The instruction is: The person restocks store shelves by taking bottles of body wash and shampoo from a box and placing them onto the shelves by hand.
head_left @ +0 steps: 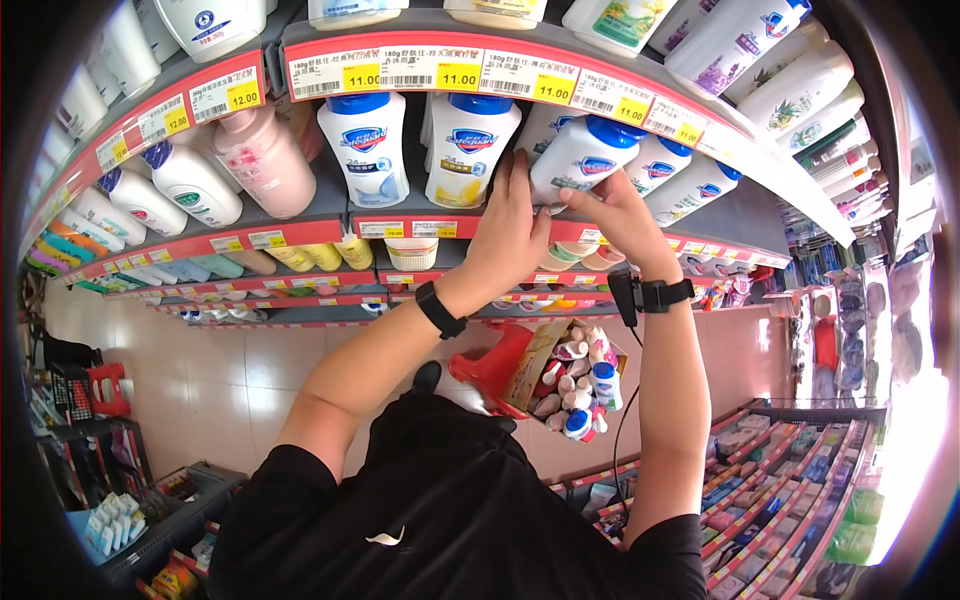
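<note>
My right hand (622, 215) is closed around the lower part of a white Safeguard body wash bottle (585, 165) with a blue cap. The bottle tilts at the front of the upper shelf. My left hand (512, 235) is beside it, fingers stretched upward between this bottle and a white bottle with a yellow label (468, 150); whether its fingertips touch either one is hidden. Left of that stands a similar bottle with a blue label (364, 155). More blue-capped bottles (655, 165) lean to the right of the held one.
Price tags (435, 73) line the shelf edge above my hands. A pink bottle (265, 165) and white bottles (195, 188) fill the left side. Below, an open cardboard box (525, 368) of bottles rests by a red stool-like object (490, 365). A cable (628, 430) hangs by my right arm.
</note>
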